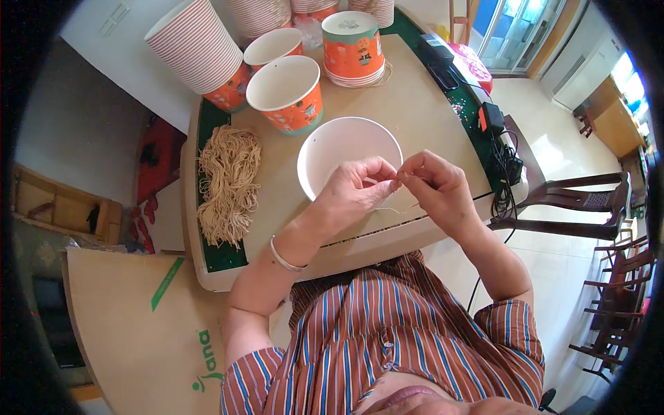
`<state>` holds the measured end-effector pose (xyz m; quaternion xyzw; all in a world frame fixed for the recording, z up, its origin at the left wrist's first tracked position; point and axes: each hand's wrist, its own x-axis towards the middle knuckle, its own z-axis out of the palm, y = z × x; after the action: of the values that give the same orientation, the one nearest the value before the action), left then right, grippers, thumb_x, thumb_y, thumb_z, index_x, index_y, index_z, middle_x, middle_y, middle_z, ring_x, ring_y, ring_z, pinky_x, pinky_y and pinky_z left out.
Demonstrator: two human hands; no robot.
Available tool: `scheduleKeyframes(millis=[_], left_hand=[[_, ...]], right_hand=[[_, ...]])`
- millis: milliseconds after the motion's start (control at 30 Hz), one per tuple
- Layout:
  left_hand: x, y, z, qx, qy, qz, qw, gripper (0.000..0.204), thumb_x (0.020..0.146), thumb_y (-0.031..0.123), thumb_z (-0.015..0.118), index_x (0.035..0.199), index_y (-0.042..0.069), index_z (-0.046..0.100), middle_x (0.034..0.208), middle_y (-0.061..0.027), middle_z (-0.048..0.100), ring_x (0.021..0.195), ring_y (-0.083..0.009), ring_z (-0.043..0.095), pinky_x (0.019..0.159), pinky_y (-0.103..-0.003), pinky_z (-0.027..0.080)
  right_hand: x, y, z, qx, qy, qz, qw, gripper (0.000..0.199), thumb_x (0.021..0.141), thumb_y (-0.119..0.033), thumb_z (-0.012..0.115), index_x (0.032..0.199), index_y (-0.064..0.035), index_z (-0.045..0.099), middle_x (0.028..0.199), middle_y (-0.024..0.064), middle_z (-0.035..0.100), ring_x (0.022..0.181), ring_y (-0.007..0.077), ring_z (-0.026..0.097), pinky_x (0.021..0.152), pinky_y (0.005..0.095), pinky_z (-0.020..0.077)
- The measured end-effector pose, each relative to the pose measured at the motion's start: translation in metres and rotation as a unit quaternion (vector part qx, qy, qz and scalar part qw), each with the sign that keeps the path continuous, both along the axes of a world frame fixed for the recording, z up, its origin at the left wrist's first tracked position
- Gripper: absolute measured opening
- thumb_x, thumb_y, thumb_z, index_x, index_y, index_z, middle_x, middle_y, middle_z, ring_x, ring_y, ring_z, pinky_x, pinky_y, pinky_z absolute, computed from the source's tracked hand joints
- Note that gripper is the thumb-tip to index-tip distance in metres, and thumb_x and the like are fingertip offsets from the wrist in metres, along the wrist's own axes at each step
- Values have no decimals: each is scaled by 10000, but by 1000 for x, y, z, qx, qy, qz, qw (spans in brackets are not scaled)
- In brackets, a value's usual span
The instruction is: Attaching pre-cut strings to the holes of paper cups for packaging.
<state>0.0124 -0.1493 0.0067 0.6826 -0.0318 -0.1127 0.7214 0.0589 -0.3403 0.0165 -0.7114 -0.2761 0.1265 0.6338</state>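
Observation:
My left hand (pixel 356 187) and my right hand (pixel 443 190) meet with thumbs and forefingers pinched together. A thin pale string (pixel 399 210) loops below them, and its ends run up into the fingers. The fingertips hide how the string is laid there. Just beneath and behind the hands, a white-lined paper bucket (pixel 325 149) has its mouth turned up toward me, partly covered by my left hand. To the left on the table lies a loose bundle of cream-coloured strings (pixel 229 183).
Orange printed paper buckets (pixel 304 111) and tall stacks (pixel 197 52) of them fill the table's far side. One bucket (pixel 353 52) stands upside down. Black cables and adapters (pixel 501 149) line the right edge. A cardboard sheet (pixel 131 311) leans at left; a wooden chair (pixel 581 200) stands right.

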Motion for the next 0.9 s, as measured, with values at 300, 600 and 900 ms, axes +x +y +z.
scheduleKeyframes(millis=[300,600,900], left_hand=[[0,-1,1,72,-18,-11,997,149,1001,155,636,1062,23,667,869,48,633,806,-8,552,675,-177,455],[-1,-4,-2,180,-146,29,972,137,915,92,663,993,-20,673,920,-106,664,869,-186,646,817,-329,509],[-9,-6,1,241,-206,95,944,138,916,78,674,1035,8,659,981,-78,681,971,-168,656,877,-317,508]], right_hand=[[3,-7,5,-87,-39,-12,995,108,945,-26,625,1049,-17,598,699,9,527,660,43,477,581,241,406],[1,-21,43,-147,-118,36,981,320,917,20,567,1222,-67,526,649,43,407,572,137,420,550,311,372],[4,-19,43,-124,-111,45,985,282,914,21,553,1188,-43,540,644,52,398,571,122,407,545,299,360]])
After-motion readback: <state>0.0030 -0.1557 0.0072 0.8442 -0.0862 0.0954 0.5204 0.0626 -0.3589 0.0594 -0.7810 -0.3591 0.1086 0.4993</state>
